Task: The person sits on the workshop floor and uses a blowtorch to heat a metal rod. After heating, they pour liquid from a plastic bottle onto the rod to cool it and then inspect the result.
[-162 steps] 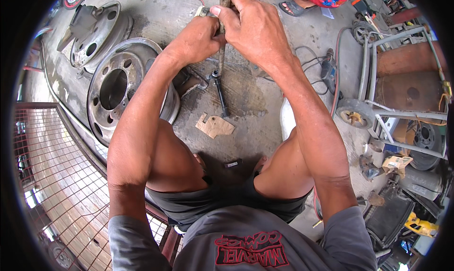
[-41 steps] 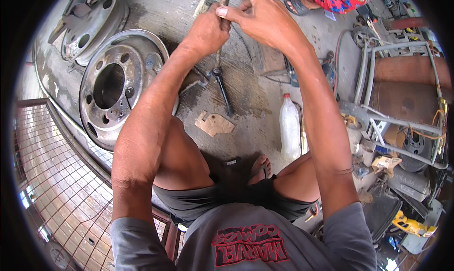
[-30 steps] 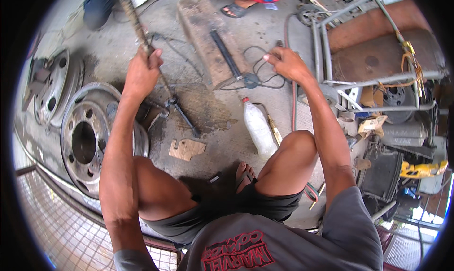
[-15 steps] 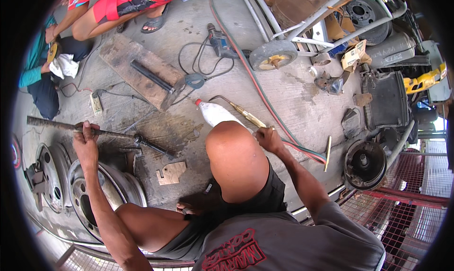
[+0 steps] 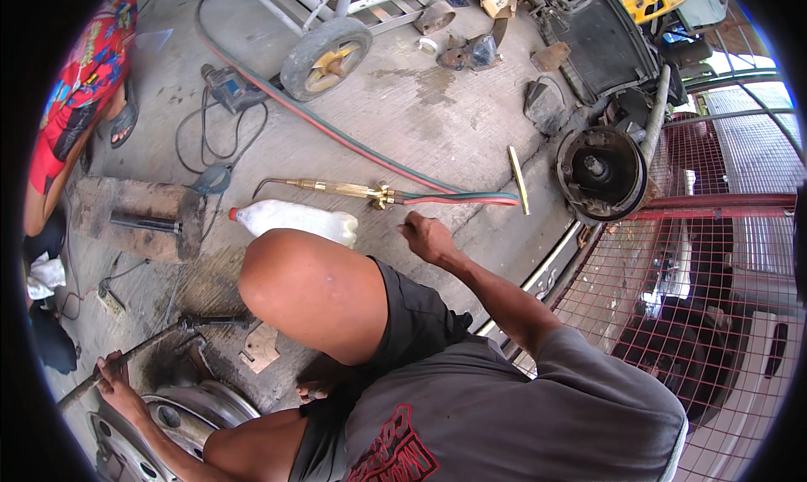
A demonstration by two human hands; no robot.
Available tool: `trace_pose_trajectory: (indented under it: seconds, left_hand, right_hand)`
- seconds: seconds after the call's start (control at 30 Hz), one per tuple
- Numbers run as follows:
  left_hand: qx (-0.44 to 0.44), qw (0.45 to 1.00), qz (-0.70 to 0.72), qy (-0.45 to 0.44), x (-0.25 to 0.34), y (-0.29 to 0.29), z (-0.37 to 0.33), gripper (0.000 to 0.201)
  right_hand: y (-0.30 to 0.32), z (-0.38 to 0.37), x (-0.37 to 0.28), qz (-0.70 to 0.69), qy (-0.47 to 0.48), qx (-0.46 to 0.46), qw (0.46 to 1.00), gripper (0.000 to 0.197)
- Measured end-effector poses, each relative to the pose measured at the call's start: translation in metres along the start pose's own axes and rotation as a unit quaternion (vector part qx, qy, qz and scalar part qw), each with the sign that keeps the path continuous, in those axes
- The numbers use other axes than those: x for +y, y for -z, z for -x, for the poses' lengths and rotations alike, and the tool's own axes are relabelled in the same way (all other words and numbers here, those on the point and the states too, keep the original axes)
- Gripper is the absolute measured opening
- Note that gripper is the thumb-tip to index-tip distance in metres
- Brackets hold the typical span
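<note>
Metal bar (image 5: 153,341), lower left of the frame, is clasped by the left hand (image 5: 118,384), apparently a steadying step; near centre, the right hand (image 5: 429,237) curls, contents unclear; taking the brass torch (image 5: 332,188) would call for uncurling.

The bottle (image 5: 294,221) lies just beyond the right knee (image 5: 290,272), with the torch (image 5: 336,188) behind it and the right hand (image 5: 429,237) to its right. Farther right come a strip (image 5: 520,179), then a drum (image 5: 601,175). Left of the bottle a bar (image 5: 145,222) lies on the block (image 5: 101,200), the drill (image 5: 231,89) well behind. At lower left, the left hand (image 5: 118,381) is around the rod (image 5: 151,342); wheel rims (image 5: 227,402) lie nearer, a flat cutout (image 5: 261,347) just beyond them
</note>
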State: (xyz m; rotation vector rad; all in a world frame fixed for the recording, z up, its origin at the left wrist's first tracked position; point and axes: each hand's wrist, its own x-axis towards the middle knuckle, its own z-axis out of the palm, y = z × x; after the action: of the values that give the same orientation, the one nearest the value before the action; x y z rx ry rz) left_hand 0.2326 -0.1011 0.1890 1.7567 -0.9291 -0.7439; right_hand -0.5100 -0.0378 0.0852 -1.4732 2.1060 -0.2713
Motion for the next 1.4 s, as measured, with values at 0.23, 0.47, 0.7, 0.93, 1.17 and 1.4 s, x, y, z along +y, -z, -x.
trace_pose_trajectory:
  seconds: [0.23,0.47,0.7,0.93,1.17,1.4]
  left_hand:
    - [0.03,0.996,-0.084,-0.007,0.005,0.008,0.01,0.044]
    - [0.089,0.992,-0.08,-0.041,0.056,-0.049,0.033,0.044]
    - [0.112,0.981,-0.142,-0.068,0.049,-0.052,0.039,0.04]
    - [0.091,0.972,-0.21,-0.053,0.055,-0.053,0.038,0.037]
    - [0.084,0.976,-0.192,-0.059,0.056,-0.055,0.036,0.032]
    - [0.086,0.974,-0.205,-0.044,0.058,-0.056,0.039,0.032]
  right_hand:
    - [0.004,0.006,0.05,0.022,-0.09,-0.052,0.994,0.036]
    - [-0.005,0.006,0.048,0.02,0.091,0.034,0.995,0.035]
    - [0.015,0.0,0.023,-0.028,0.156,0.052,0.986,0.039]
    - [0.013,0.0,0.02,-0.047,0.141,0.066,0.987,0.033]
    - [0.007,-0.014,0.024,-0.095,0.128,0.027,0.987,0.025]
    - [0.02,-0.049,-0.031,-0.068,0.215,0.05,0.973,0.021]
